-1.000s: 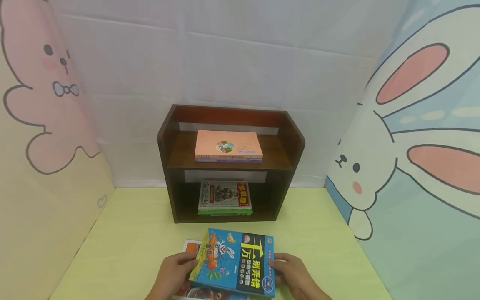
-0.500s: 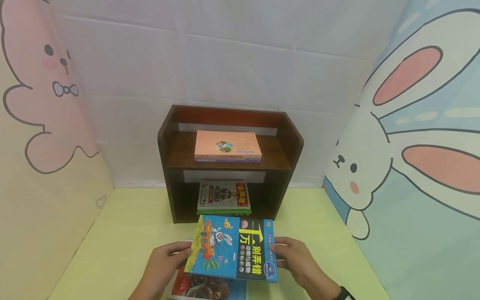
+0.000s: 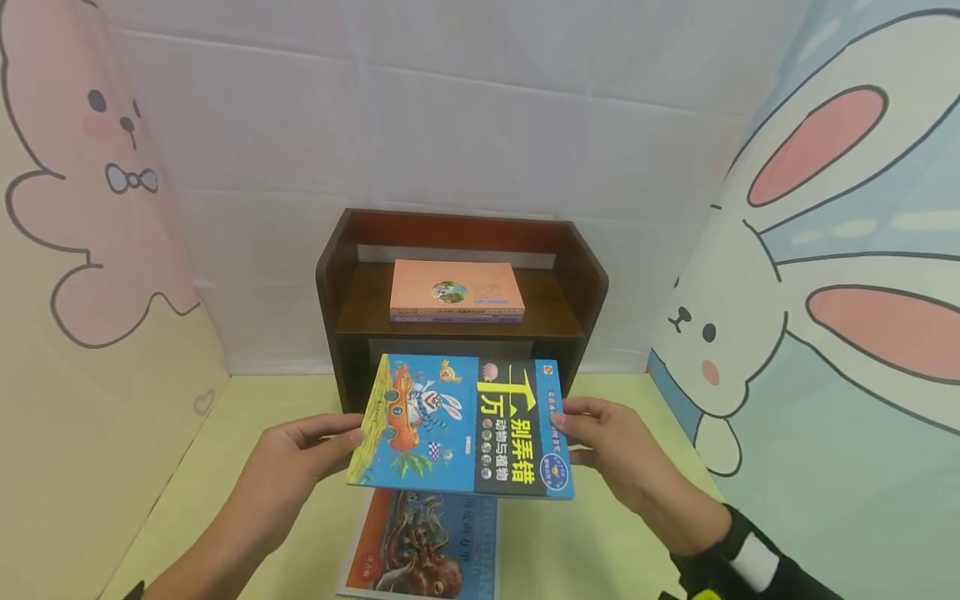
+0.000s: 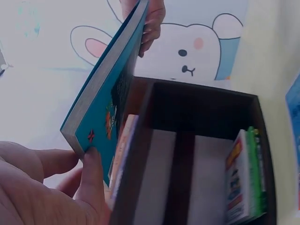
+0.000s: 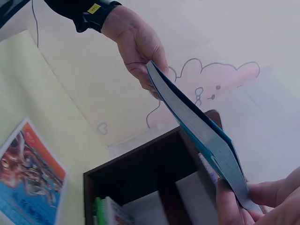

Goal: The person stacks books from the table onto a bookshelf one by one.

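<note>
A blue children's book (image 3: pixel 431 425) with a rabbit in a carrot car on its cover is held level above the table, in front of the bookshelf. My left hand (image 3: pixel 288 467) pinches its left edge, thumb on the cover and fingers beneath. At the opposite edge my right hand (image 3: pixel 618 450) grips it the same way. Both wrist views show the book's page block (image 4: pixel 101 77) between thumb and fingers. Below it on the table lies another book (image 3: pixel 423 550) with an octopus cover, its far part hidden by the held book.
A dark brown two-tier bookshelf (image 3: pixel 457 329) stands against the white backdrop. On its upper tier lies a stack of orange-covered books (image 3: pixel 457 292). Books with green edges (image 4: pixel 246 178) sit in the lower tier, which the held book hides in the head view. Rabbit-print walls flank both sides.
Both hands have lifted the blue book off the octopus book and carried it up and forward towards the shelf. More of the octopus book now shows.
</note>
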`<control>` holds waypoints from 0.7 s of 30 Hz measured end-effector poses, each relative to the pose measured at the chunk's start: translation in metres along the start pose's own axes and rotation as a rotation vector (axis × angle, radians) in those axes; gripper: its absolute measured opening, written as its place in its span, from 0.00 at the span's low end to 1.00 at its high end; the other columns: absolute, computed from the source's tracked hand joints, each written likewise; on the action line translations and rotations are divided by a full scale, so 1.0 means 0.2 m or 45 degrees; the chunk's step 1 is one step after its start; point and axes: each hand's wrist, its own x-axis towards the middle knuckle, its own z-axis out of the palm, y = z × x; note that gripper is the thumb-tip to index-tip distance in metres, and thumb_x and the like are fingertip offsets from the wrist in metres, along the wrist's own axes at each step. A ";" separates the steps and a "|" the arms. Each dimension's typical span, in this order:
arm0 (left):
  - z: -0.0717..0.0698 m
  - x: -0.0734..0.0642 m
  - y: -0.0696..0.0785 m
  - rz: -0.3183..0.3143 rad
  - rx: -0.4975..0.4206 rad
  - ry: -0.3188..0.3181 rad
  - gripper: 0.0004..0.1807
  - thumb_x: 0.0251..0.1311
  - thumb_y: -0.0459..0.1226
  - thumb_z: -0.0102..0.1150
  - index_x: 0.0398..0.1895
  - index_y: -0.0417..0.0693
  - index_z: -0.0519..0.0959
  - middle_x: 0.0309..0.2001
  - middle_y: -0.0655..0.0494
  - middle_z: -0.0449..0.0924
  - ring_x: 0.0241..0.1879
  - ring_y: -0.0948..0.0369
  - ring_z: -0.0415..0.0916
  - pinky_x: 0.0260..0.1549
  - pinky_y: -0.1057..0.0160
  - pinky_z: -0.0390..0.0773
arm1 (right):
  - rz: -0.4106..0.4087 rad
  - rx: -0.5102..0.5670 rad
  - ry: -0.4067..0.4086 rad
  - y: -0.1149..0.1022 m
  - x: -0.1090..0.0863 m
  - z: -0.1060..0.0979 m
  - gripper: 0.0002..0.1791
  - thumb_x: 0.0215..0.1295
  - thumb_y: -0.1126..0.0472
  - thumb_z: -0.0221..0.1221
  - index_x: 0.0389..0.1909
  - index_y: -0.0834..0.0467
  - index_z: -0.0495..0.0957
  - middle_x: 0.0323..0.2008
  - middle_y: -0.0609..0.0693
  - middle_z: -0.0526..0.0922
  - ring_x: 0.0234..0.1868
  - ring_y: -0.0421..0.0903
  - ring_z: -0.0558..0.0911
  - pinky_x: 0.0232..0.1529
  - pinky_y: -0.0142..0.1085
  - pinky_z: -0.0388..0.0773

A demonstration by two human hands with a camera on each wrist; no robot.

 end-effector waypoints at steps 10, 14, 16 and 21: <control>-0.06 0.26 0.33 0.175 0.123 -0.035 0.29 0.80 0.50 0.65 0.73 0.40 0.81 0.68 0.43 0.80 0.64 0.49 0.82 0.71 0.45 0.78 | -0.125 -0.038 -0.045 -0.30 0.26 -0.04 0.32 0.82 0.50 0.66 0.76 0.64 0.74 0.64 0.62 0.84 0.55 0.54 0.89 0.59 0.40 0.87; -0.03 0.38 0.41 0.198 0.147 -0.012 0.27 0.82 0.47 0.62 0.73 0.38 0.79 0.70 0.40 0.75 0.65 0.45 0.74 0.72 0.45 0.76 | -0.129 -0.031 -0.042 -0.38 0.41 -0.03 0.33 0.83 0.49 0.63 0.79 0.63 0.72 0.66 0.62 0.83 0.58 0.55 0.87 0.63 0.41 0.85; -0.02 0.44 0.43 0.208 0.153 0.004 0.27 0.83 0.44 0.60 0.74 0.37 0.78 0.71 0.39 0.73 0.66 0.45 0.70 0.72 0.44 0.75 | -0.123 -0.040 -0.024 -0.42 0.47 -0.02 0.32 0.84 0.49 0.63 0.79 0.63 0.73 0.66 0.61 0.83 0.59 0.56 0.87 0.64 0.42 0.85; 0.04 0.55 0.44 0.225 0.168 0.081 0.25 0.83 0.41 0.59 0.75 0.38 0.78 0.71 0.40 0.74 0.66 0.45 0.67 0.70 0.44 0.73 | -0.120 -0.079 0.041 -0.47 0.61 0.02 0.30 0.85 0.49 0.61 0.77 0.62 0.75 0.64 0.60 0.83 0.57 0.54 0.86 0.61 0.40 0.87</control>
